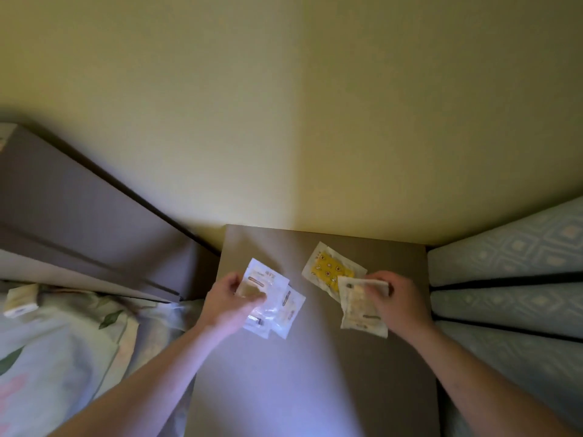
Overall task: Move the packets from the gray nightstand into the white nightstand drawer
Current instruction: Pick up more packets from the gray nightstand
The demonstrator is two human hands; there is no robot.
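Far left of the frame I see a bed with a floral cover (pixel 56 348) and a small box (pixel 21 300) lying on it at the left edge. Above that, a gray headboard panel (pixel 79 209) runs diagonally toward the centre.

Centre bottom: the gray nightstand (pixel 284 373), its flat top serving as the worktop, pushed against the yellowish wall (pixel 284 105).

Left hand (pixel 227 302), centre-left of the frame: the grip is clenched on white packets (pixel 271 294), thumb on top, fingers curled under. At least two clear-white packets overlap here, fanned out toward lower right; I cannot tell if the lowest one is lifted or resting on the worktop.

Just right of centre, a yellow packet (pixel 328 269) with small printed figures lies flat on the worktop, near its back edge. Its lower right corner is covered by the packet in the other hand.

Right hand (pixel 400 302), centre-right: the grip pinches a whitish packet (pixel 362 310) at its upper edge, fingers curled over it; the packet hangs down toward the lower frame, overlapping the yellow one.

Far right: a light blue patterned mattress side (pixel 511 279) with dark seams, just beside the nightstand.

White nightstand drawer not seen in this view.
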